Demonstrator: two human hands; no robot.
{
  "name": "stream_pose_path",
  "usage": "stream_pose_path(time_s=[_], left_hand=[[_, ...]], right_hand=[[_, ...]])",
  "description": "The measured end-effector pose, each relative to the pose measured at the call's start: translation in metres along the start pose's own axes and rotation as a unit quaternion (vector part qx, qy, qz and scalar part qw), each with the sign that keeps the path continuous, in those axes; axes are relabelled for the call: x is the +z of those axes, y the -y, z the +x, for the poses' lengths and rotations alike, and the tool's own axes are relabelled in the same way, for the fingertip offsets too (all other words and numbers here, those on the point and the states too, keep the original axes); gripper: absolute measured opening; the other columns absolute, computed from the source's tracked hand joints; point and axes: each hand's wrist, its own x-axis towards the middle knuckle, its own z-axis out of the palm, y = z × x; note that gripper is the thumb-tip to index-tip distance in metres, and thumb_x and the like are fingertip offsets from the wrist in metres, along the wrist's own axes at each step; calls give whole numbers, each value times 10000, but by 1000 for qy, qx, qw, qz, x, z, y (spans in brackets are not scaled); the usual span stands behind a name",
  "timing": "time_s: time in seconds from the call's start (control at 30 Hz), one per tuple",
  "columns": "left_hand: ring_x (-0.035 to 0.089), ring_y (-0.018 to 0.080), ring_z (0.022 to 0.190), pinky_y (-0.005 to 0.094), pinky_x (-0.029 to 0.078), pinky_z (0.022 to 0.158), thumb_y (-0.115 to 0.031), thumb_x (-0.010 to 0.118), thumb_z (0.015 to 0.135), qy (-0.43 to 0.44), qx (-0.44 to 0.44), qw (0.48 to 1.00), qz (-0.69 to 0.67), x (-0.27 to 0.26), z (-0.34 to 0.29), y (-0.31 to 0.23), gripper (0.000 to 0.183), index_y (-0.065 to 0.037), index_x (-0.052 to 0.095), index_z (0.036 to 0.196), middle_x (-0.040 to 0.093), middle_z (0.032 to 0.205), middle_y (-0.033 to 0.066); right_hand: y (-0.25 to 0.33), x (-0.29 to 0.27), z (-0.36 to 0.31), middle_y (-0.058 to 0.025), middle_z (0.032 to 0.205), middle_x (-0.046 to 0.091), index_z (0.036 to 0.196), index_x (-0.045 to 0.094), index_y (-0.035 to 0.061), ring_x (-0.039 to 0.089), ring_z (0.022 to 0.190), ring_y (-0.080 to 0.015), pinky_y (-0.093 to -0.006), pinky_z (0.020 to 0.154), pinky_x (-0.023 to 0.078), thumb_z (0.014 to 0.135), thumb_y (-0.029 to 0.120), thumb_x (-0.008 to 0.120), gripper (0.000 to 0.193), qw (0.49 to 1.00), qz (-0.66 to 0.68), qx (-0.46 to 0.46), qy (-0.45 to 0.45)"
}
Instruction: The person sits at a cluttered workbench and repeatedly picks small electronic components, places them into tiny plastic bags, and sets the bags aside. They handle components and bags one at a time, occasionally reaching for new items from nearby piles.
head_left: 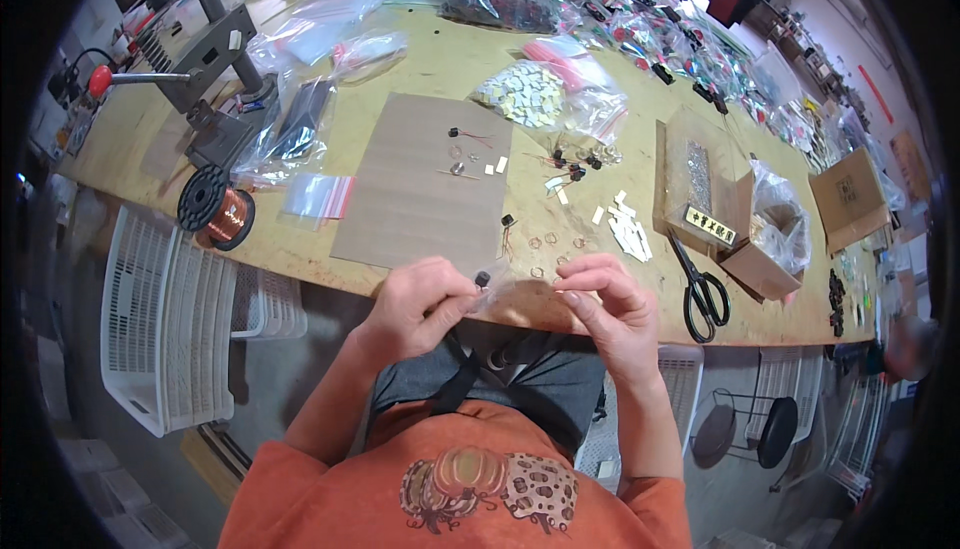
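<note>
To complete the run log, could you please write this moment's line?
left hand: gripping clear plastic bag, black cylindrical part close by; right hand: pinch pose, any object unclear; nearby: black-handled scissors

- Right grip [614, 307]: anything between its fingertips is too small to tell.
- Clear bag [495, 287]: partly hidden by the left grip [422, 304].
- Orange shirt [350, 484]: cut off by the lower edge.

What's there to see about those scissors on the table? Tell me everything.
The scissors are black, with two large looped handles and narrower dark blades, probably metal. They lie on the table, handles toward the front edge, blades pointing away and slightly left, seemingly almost closed. They sit to the right of the right hand and left of a cardboard box. No hand touches them.
</note>
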Motion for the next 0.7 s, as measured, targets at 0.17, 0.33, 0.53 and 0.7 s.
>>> stream_pose_path(time_s=[0.17,0.33,0.53,0.7], left_hand=[[561,233,619,345,453,544,-60,740,743,58,81,989,109,2,12,-23,124,-62,634,805,573,700,58],[545,216,614,335,445,537,-90,759,717,77,96,982,142,4,11,-31,146,-69,637,794,556,691,40],[560,222,635,343,454,547,-76,753,727,75,87,986,120,8,9,-28,139,-67,640,807,571,705,47],[530,247,611,346,430,554,-35,718,771,59,61,996,37,10,5,-16,112,-58,636,844,555,679,58]], right_hand=[[23,17,15,-87,965,651,913,695,45,611,919,-216,-312,799,484,790,13,704,127,984,-123,-100,79],[20,16,14,-82,930,628,883,669,56,597,909,-266,-363,805,470,776,37,701,113,955,-223,-142,135],[25,13,9,-78,943,630,925,657,61,601,916,-275,-386,851,447,792,61,683,135,916,-319,-183,160],[22,10,8,-94,1014,642,1042,636,36,616,963,-290,-396,858,478,807,15,655,236,956,-230,-127,132]])
